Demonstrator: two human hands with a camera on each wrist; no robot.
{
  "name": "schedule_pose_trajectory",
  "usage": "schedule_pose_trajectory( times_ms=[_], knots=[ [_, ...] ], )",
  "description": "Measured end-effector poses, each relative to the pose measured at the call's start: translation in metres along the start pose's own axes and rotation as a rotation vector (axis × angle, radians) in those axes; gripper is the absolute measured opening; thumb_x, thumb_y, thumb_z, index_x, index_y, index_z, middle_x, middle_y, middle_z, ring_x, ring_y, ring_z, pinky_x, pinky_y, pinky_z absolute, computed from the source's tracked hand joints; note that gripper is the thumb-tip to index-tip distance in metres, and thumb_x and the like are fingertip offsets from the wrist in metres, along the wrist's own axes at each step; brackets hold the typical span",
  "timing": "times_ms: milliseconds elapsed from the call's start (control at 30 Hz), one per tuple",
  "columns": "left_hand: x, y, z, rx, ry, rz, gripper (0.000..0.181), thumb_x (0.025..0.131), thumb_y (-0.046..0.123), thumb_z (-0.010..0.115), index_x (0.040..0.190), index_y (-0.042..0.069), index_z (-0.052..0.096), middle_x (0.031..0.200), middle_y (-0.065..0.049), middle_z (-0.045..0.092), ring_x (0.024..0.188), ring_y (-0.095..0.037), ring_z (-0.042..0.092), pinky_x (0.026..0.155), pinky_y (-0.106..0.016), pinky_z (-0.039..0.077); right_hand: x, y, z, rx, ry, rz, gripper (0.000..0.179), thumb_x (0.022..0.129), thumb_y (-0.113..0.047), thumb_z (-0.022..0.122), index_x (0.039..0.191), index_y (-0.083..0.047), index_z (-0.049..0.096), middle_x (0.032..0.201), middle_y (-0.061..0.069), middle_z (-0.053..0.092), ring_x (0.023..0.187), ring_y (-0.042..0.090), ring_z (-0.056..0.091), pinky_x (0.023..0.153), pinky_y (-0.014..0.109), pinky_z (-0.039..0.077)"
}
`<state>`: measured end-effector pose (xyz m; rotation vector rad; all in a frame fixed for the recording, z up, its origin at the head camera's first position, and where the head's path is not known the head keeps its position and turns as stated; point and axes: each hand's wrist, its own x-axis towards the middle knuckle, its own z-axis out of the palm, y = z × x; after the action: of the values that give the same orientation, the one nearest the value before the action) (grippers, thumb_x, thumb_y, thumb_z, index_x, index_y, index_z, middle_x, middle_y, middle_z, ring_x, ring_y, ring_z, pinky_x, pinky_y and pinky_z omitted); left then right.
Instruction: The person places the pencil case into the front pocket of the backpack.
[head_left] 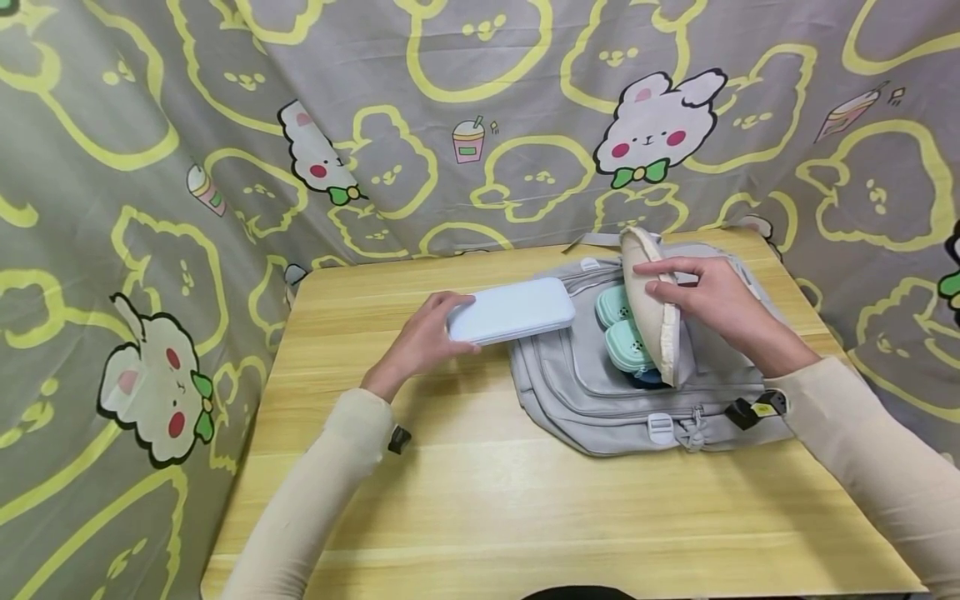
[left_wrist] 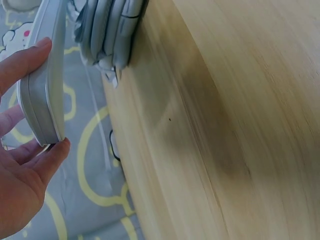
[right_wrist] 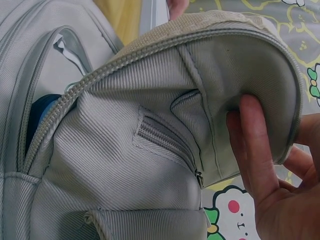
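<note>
A pale blue-white zip case (head_left: 517, 310) is gripped at its left end by my left hand (head_left: 423, 337), thumb and fingers on opposite edges. The case is raised above the table, its right end overlapping the grey backpack (head_left: 555, 375) in the head view. My right hand (head_left: 712, 304) pinches the cream-faced flap (head_left: 647, 292) of the backpack's front pocket and holds it up. In the right wrist view the flap's grey lining (right_wrist: 240, 65) shows, with fingers against it. Two mint-green small cases (head_left: 630, 346) lie in the opened pocket, beside a dark blue item (right_wrist: 42, 112) that is mostly hidden.
The backpack lies flat on the right half of a wooden table (head_left: 465, 500). A patterned curtain (head_left: 480, 192) hangs behind and along the sides. A white buckle (head_left: 661, 428) and a zipper pull sit at the backpack's near edge. An inner zip (right_wrist: 167, 140) shows on the lining.
</note>
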<state>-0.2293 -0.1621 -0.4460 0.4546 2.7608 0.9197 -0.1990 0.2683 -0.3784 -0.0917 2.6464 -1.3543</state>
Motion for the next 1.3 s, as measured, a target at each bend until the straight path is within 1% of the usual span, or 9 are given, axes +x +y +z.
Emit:
schedule_pose_trajectory(
  times_ms=[433, 600, 667, 733, 833, 933, 1033, 1133, 1300],
  knots=[
    [0.012, 0.018, 0.011, 0.012, -0.001, 0.045, 0.085, 0.086, 0.034, 0.095, 0.16, 0.022, 0.054, 0.168, -0.009, 0.044, 0.152, -0.034, 0.047, 0.127, -0.056, 0.04, 0.002, 0.001, 0.0, -0.002, -0.018, 0.028, 0.05, 0.107, -0.041, 0.071, 0.152, -0.02, 0.067, 0.172, 0.008, 0.046, 0.158, 0.026, 0.04, 0.088, 0.012, 0.047],
    [0.015, 0.022, 0.016, 0.006, 0.0, 0.064, 0.084, 0.086, 0.033, 0.095, 0.159, 0.022, 0.055, 0.166, -0.008, 0.045, 0.151, -0.033, 0.048, 0.127, -0.054, 0.04, 0.004, 0.002, 0.001, 0.003, -0.029, 0.043, 0.05, 0.107, -0.041, 0.07, 0.153, -0.022, 0.065, 0.173, 0.007, 0.043, 0.161, 0.027, 0.037, 0.112, 0.039, 0.048],
    [0.016, 0.024, 0.018, 0.003, -0.002, 0.07, 0.083, 0.087, 0.034, 0.095, 0.159, 0.021, 0.055, 0.166, -0.008, 0.045, 0.152, -0.033, 0.047, 0.128, -0.054, 0.04, 0.005, 0.002, 0.001, 0.015, -0.03, 0.04, 0.05, 0.107, -0.039, 0.07, 0.153, -0.021, 0.065, 0.173, 0.008, 0.043, 0.162, 0.029, 0.035, 0.12, 0.053, 0.045],
    [0.018, 0.025, 0.019, 0.003, -0.005, 0.075, 0.084, 0.087, 0.034, 0.095, 0.159, 0.021, 0.055, 0.166, -0.008, 0.045, 0.152, -0.033, 0.047, 0.128, -0.054, 0.04, 0.004, 0.002, 0.002, 0.025, -0.027, 0.033, 0.05, 0.107, -0.038, 0.07, 0.153, -0.019, 0.066, 0.173, 0.009, 0.044, 0.163, 0.029, 0.034, 0.123, 0.058, 0.041],
    [0.019, 0.028, 0.021, 0.009, -0.007, 0.083, 0.085, 0.087, 0.036, 0.095, 0.159, 0.021, 0.055, 0.166, -0.008, 0.045, 0.152, -0.032, 0.047, 0.128, -0.052, 0.04, 0.003, 0.002, 0.002, 0.024, -0.019, 0.019, 0.049, 0.107, -0.038, 0.071, 0.152, -0.018, 0.067, 0.171, 0.009, 0.046, 0.162, 0.028, 0.036, 0.119, 0.039, 0.046],
    [0.021, 0.03, 0.023, 0.013, -0.009, 0.087, 0.085, 0.087, 0.036, 0.095, 0.159, 0.021, 0.054, 0.167, -0.008, 0.044, 0.152, -0.032, 0.047, 0.128, -0.052, 0.04, 0.003, 0.003, 0.002, 0.023, -0.015, 0.011, 0.049, 0.107, -0.04, 0.071, 0.151, -0.019, 0.067, 0.17, 0.008, 0.048, 0.16, 0.025, 0.038, 0.101, 0.016, 0.046],
    [0.022, 0.033, 0.025, 0.014, -0.009, 0.091, 0.084, 0.087, 0.035, 0.095, 0.159, 0.021, 0.055, 0.167, -0.008, 0.044, 0.152, -0.032, 0.047, 0.127, -0.052, 0.04, 0.003, 0.004, 0.002, 0.018, -0.014, 0.008, 0.049, 0.107, -0.041, 0.071, 0.151, -0.019, 0.068, 0.17, 0.008, 0.048, 0.159, 0.025, 0.039, 0.091, 0.008, 0.043],
    [0.024, 0.035, 0.027, 0.011, -0.008, 0.104, 0.083, 0.087, 0.034, 0.095, 0.159, 0.02, 0.055, 0.165, -0.009, 0.045, 0.151, -0.032, 0.048, 0.127, -0.051, 0.041, 0.004, 0.003, 0.003, 0.011, -0.013, 0.006, 0.048, 0.107, -0.04, 0.071, 0.151, -0.019, 0.068, 0.17, 0.008, 0.048, 0.159, 0.025, 0.039, 0.102, 0.019, 0.046],
    [0.026, 0.039, 0.03, 0.012, -0.018, 0.117, 0.084, 0.087, 0.035, 0.095, 0.159, 0.02, 0.055, 0.165, -0.008, 0.046, 0.15, -0.031, 0.049, 0.127, -0.05, 0.042, 0.004, 0.002, 0.003, 0.033, -0.015, -0.003, 0.048, 0.107, -0.036, 0.072, 0.15, -0.016, 0.068, 0.17, 0.011, 0.048, 0.161, 0.028, 0.036, 0.125, 0.055, 0.04]
  ],
)
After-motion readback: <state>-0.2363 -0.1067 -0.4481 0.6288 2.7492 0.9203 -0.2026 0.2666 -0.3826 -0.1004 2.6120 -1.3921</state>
